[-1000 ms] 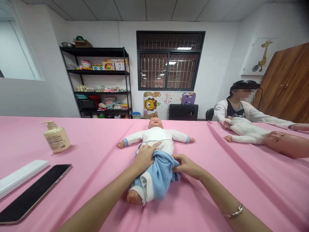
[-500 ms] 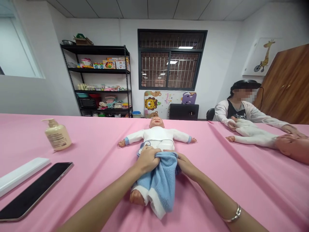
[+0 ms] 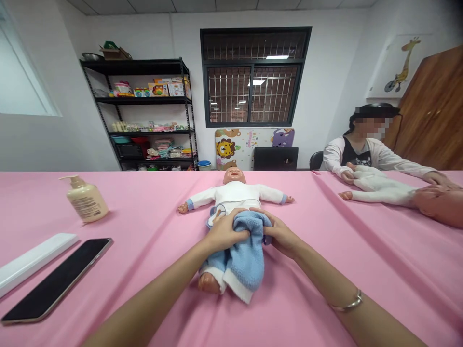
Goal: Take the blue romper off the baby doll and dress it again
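Head view: my left hand [image 3: 224, 232] lies open, pressing down on the blue fleece wrap [image 3: 246, 255], and my right hand [image 3: 281, 238] curls in, pinching its far edge. Under them, a baby doll [image 3: 235, 193] in a white top lies on its back on the pink tablecloth [image 3: 361, 289], one foot showing. Off to the left stands a cream pump bottle [image 3: 86, 200], its label print too small to read

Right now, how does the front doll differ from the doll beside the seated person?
The front doll has a blue fleece cloth over its lower half; the side doll shows no blue cloth. The front doll's head points away; the side doll's head lies toward the right. Both wear white and lie on the pink tablecloth.
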A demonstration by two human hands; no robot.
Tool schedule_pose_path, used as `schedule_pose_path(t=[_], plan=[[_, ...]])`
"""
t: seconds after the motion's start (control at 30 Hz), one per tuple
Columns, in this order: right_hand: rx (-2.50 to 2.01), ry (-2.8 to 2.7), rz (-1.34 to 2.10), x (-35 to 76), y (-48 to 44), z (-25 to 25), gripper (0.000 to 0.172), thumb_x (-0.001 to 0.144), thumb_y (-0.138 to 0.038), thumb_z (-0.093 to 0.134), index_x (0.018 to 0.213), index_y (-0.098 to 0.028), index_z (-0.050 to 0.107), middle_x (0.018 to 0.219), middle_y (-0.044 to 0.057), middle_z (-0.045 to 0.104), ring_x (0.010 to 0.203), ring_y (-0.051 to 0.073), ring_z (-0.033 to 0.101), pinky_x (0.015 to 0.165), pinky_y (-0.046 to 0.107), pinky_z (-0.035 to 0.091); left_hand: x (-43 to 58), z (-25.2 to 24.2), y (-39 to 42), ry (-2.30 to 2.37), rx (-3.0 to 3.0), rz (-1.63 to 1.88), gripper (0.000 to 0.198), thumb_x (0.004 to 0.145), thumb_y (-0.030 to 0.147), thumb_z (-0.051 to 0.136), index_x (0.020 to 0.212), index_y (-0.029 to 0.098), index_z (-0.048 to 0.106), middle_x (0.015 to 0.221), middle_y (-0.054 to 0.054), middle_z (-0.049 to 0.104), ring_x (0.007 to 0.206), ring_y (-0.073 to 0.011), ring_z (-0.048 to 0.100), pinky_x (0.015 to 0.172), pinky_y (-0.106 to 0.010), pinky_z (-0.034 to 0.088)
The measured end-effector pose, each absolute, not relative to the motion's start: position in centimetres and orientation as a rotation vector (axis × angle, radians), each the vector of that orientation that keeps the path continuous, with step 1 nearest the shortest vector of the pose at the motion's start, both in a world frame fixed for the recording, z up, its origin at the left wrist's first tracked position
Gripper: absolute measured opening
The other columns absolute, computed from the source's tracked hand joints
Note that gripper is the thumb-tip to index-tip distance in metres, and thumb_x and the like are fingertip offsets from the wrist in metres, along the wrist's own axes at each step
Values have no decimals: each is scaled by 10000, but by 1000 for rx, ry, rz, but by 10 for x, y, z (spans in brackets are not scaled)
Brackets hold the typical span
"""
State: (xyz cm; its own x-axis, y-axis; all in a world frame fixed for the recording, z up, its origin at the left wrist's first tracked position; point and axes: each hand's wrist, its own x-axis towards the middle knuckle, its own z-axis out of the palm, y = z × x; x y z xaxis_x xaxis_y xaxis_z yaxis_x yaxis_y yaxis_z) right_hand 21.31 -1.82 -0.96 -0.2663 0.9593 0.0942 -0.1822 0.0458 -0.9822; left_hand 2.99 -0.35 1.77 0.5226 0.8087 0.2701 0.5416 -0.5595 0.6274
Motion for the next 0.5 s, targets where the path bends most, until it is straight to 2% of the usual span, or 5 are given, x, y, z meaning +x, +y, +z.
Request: schedule_pose_path(t=[0.07,0.17,0.27,0.37,0.5], plan=[[-900,-1396,1359,217,-16,-8,552,563,-194,685,1101,-195,561,976,32,618,746,140,559,566,201,423,31,16,0,1056,2241,787,463,670,255,589,1128,245,519,1020,21,614,990,-206,527,935,-321,361],[-1051,-1466,997,221,-6,-18,362,556,-144,578,914,-149,629,838,28,642,695,156,565,608,256,456,33,12,3,1102,2253,766,295,681,280,579,968,210,594,892,18,632,863,-189,557,803,-277,417],[-1091,-1443,715,220,6,-35,353,562,-130,493,877,-152,649,882,46,662,830,204,586,792,342,464,36,11,4,1208,2324,751,272,724,394,570,909,201,621,835,2,640,795,-195,561,735,-272,418],[-1026,-1419,798,215,9,-44,352,627,-176,506,948,-166,647,999,50,656,974,219,569,927,375,410,39,10,3,1274,2466,716,358,795,520,482,862,211,647,796,-21,653,788,-210,565,825,-319,386],[-1063,-1321,1106,208,2,-39,376,732,-384,549,1037,-178,629,1058,68,642,976,235,583,873,374,455,44,11,2,1334,2610,643,395,884,471,347,850,225,654,781,-41,661,782,-220,578,879,-361,355]])
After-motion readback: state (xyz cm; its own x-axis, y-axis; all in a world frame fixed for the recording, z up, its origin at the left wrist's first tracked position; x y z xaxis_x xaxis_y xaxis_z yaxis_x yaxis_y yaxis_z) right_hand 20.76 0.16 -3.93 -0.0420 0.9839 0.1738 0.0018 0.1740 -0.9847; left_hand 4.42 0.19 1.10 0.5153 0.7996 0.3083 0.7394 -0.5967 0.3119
